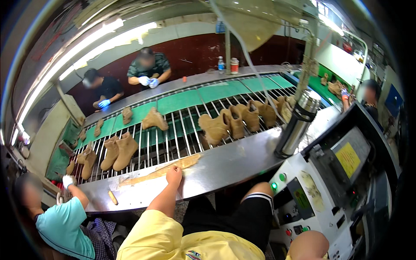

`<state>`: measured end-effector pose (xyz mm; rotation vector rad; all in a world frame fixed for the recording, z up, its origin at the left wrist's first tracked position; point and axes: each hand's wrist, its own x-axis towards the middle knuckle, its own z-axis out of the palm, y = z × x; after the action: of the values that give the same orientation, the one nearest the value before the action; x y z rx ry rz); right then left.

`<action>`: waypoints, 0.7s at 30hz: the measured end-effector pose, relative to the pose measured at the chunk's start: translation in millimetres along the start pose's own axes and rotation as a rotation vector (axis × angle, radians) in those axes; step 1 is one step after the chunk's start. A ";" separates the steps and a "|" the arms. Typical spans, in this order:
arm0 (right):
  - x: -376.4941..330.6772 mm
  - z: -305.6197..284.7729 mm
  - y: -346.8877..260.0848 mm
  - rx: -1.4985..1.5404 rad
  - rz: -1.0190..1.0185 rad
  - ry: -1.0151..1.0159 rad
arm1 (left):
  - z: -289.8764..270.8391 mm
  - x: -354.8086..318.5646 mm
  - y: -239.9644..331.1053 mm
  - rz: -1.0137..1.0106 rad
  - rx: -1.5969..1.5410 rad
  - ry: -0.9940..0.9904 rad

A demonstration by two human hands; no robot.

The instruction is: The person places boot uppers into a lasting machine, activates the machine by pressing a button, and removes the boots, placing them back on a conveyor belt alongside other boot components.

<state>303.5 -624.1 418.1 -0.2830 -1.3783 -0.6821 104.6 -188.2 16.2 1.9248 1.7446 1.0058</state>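
My left hand [174, 175] rests closed on the near metal ledge [225, 167], at the edge of a strip of brown tape [151, 173]. Nothing shows in its fingers. Just beyond it runs a conveyor of metal rollers [182, 134]. Tan boots stand on the rollers: a pair [119, 151] to the left, a row of several boots [236, 121] to the right, and a single boot [153, 119] farther off. Of my right arm only a bent part [308, 246] shows at the lower right; the right hand is out of view.
A steel thermos [297, 125] stands on the ledge beside a white control cabinet [299, 195]. A small yellowish stick [112, 197] lies left. A co-worker in teal [65, 221] sits at left; two gloved people [147, 69] work across the conveyor, where green mats [177, 102] lie.
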 end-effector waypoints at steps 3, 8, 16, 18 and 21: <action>-12.2 24.5 19.6 0.049 0.030 -0.026 | 7.9 -7.9 15.1 -0.004 0.081 -0.009; -28.5 51.2 39.0 0.110 0.078 -0.035 | 6.7 -5.3 23.1 0.045 0.177 -0.017; -35.3 62.8 42.2 0.141 0.101 -0.025 | 9.7 -6.7 19.3 0.096 0.233 -0.001; -36.2 62.1 40.0 0.144 0.100 -0.031 | 10.1 -6.1 16.5 0.094 0.219 0.013; -36.7 62.2 37.8 0.142 0.093 -0.034 | 11.2 -5.9 14.7 0.081 0.218 0.015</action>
<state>274.6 -549.4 402.7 -0.2455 -1.4296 -0.5021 123.0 -194.3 17.0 2.1403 1.8659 0.8900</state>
